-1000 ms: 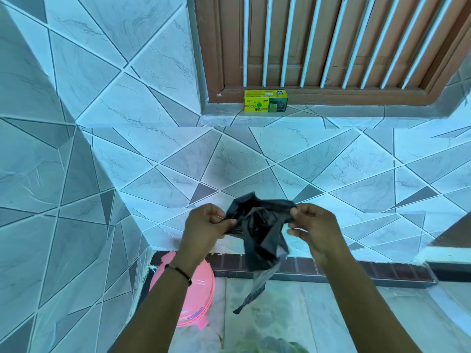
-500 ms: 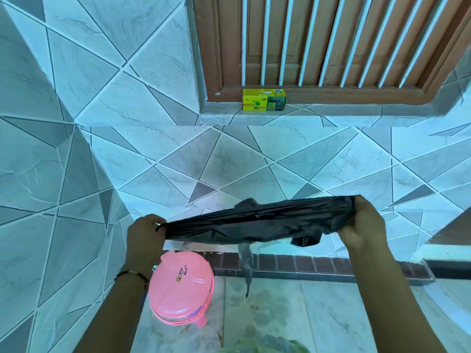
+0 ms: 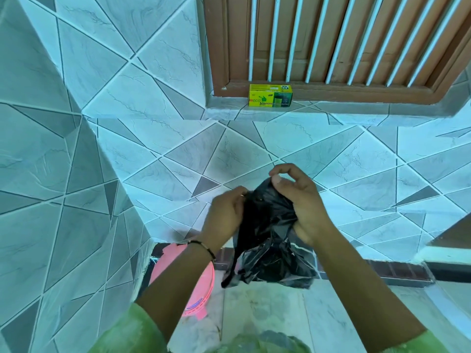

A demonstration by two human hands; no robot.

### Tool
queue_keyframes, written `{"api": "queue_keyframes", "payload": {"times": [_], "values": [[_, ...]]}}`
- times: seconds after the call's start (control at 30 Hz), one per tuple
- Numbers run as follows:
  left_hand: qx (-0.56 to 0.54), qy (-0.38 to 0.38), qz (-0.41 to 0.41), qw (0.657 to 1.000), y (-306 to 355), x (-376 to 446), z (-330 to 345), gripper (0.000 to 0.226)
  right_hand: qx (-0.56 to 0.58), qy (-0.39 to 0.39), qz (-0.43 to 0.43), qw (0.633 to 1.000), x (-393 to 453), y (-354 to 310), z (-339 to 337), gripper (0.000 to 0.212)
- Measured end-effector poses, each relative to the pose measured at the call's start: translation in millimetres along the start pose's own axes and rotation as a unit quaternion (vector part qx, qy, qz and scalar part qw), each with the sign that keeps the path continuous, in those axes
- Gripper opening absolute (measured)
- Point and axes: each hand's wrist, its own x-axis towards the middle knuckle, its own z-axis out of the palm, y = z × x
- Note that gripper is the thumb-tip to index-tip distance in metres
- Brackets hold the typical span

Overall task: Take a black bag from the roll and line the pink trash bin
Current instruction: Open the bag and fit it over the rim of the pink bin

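Bunching black bag (image 3: pixel 267 230) at chest height between both hands, above and right of pink trash bin (image 3: pixel 183 281). Left hand (image 3: pixel 225 215) gripping one edge; right hand (image 3: pixel 303 202) pinching top fold. Film looking light, limp, slippery; rubbing layers apart at rim likely opening mouth.

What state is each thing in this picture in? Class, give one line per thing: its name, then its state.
black bag: bunched, held in the air by both hands, not yet in the bin.
left hand: gripping the bag's left side.
right hand: pinching the bag's top.
pink trash bin: on the floor, lid shut, partly hidden by the left forearm.
yellow-green box: on the window ledge, looks closed.
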Motion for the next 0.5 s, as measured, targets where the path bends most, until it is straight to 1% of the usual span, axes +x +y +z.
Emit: {"api": "queue_keyframes", "payload": {"times": [0.07, 0.1, 0.13, 0.17, 0.2, 0.23, 0.27, 0.3, 0.33, 0.37, 0.43, 0.5], "values": [[0.001, 0.111, -0.028, 0.993, -10.4, 7.9, -17.0, 0.027, -0.04, -0.041, -0.055, 0.997, -0.1, -12.0, -9.2, 0.012], [-0.001, 0.146, -0.036, 0.989, -14.0, 10.7, -27.0, 0.024, -0.087, -0.066, -0.079, 0.991, -1.4, -16.4, -12.9, 0.012], [0.004, 0.164, -0.038, 0.986, -16.0, 13.2, -35.5, 0.022, -0.162, -0.096, -0.102, 0.977, -2.7, -17.8, -15.8, 0.013], [0.014, 0.168, -0.037, 0.985, -16.5, 15.8, -42.1, 0.021, -0.271, -0.125, -0.125, 0.946, -4.2, -16.8, -17.6, 0.016], [0.018, 0.167, -0.035, 0.985, -16.0, 18.8, -47.3, 0.021, -0.404, -0.148, -0.147, 0.891, -4.3, -12.2, -19.6, 0.02], [0.018, 0.17, -0.034, 0.985, -15.7, 21.4, -52.9, 0.022, -0.523, -0.17, -0.157, 0.82, -3.8, -4.8, -22.2, 0.023], [0.014, 0.179, -0.034, 0.983, -14.9, 24.8, -58.1, 0.023, -0.613, -0.185, -0.148, 0.754, -1.9, 2.2, -27.3, 0.027], [0.012, 0.188, -0.035, 0.982, -15.6, 27.5, -64.0, 0.024, -0.673, -0.185, -0.121, 0.705, -0.1, 6.7, -34.6, 0.03], [0.011, 0.193, -0.033, 0.981, -16.1, 29.5, -69.5, 0.025, -0.715, -0.174, -0.087, 0.672, 2.5, 8.6, -45.1, 0.034], [0.018, 0.193, -0.025, 0.981, -16.8, 29.4, -74.9, 0.025, -0.741, -0.157, -0.049, 0.651, 4.9, 8.5, -56.9, 0.038], [0.05, 0.175, -0.006, 0.983, -22.3, 25.1, -83.4, 0.025, -0.776, -0.115, 0.002, 0.621, 9.7, 6.0, -82.7, 0.043], [0.08, 0.156, -0.006, 0.984, -30.9, 19.8, -88.4, 0.024, -0.808, -0.067, 0.027, 0.584, 13.9, 6.4, -106.3, 0.043]]}}
